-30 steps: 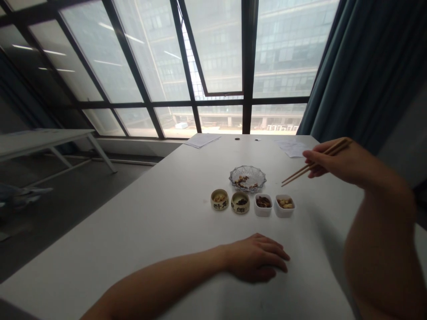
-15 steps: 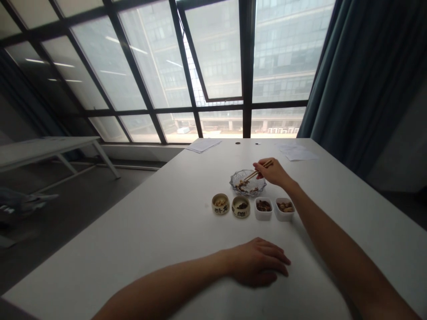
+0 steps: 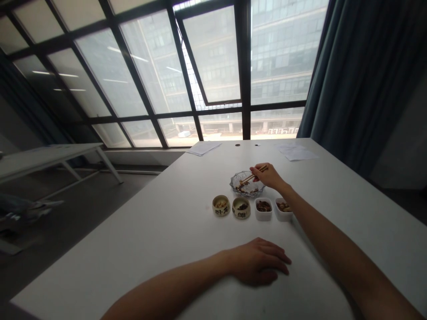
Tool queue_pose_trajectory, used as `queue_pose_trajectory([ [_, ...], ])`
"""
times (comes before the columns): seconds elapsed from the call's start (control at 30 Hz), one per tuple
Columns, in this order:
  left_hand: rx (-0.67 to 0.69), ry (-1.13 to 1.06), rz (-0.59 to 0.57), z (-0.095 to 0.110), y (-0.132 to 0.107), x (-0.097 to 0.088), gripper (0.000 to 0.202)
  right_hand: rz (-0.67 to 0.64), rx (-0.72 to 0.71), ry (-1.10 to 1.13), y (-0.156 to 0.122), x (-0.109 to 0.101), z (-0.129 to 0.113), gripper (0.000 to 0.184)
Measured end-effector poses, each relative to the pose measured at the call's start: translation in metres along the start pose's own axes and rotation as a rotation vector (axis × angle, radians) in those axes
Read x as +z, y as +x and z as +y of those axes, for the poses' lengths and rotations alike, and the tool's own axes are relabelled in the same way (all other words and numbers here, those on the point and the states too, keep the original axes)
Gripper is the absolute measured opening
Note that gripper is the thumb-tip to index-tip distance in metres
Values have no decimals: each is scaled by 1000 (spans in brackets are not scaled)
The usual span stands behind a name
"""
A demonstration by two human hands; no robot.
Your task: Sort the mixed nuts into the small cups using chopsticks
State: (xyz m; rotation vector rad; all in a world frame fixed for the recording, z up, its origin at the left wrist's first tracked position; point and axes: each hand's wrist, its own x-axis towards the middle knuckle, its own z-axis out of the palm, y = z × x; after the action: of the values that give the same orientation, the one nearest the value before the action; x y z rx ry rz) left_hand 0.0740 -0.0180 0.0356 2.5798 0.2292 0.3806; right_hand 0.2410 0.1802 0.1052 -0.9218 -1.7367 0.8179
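My right hand [image 3: 268, 176] is closed round a pair of wooden chopsticks [image 3: 252, 176], whose tips reach down into a clear glass dish [image 3: 240, 181] of mixed nuts and dried bits. In front of the dish stand a row of small bowls: two round cream bowls [image 3: 220, 206] [image 3: 241, 207] and two white square bowls [image 3: 263, 209] [image 3: 283, 209], each with food in it. My right forearm passes over the rightmost white bowl. My left hand [image 3: 258, 266] lies palm down on the white table [image 3: 160, 231] near me, fingers stretched out, holding nothing.
Sheets of paper [image 3: 203, 147] [image 3: 296, 153] lie at the table's far edge by the window, with a small dark object [image 3: 237, 144] between them. A dark curtain [image 3: 360, 75] hangs at the right. Another white table [image 3: 43, 153] stands at the left.
My right hand carried the chopsticks from up at the right down and leftward to the glass dish. The tips now sit in the dish. My left hand stayed put.
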Motion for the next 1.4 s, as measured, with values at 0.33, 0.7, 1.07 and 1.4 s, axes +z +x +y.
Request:
queue_pose_trajectory([
  [0.33,28,-25,-11,-1,1,-2,34,58,60,76,3,7,15,62],
  [0.7,0,-34,-17,-1,1,-1,34,173,66,70,3,-3,-4,56],
  [1.07,-18,-67,-23,1,1,-3,36,143,67,19,0,-1,2,58],
  [1.4,18,-48,-6,-2,1,-1,35,166,55,12,0,0,4,56],
])
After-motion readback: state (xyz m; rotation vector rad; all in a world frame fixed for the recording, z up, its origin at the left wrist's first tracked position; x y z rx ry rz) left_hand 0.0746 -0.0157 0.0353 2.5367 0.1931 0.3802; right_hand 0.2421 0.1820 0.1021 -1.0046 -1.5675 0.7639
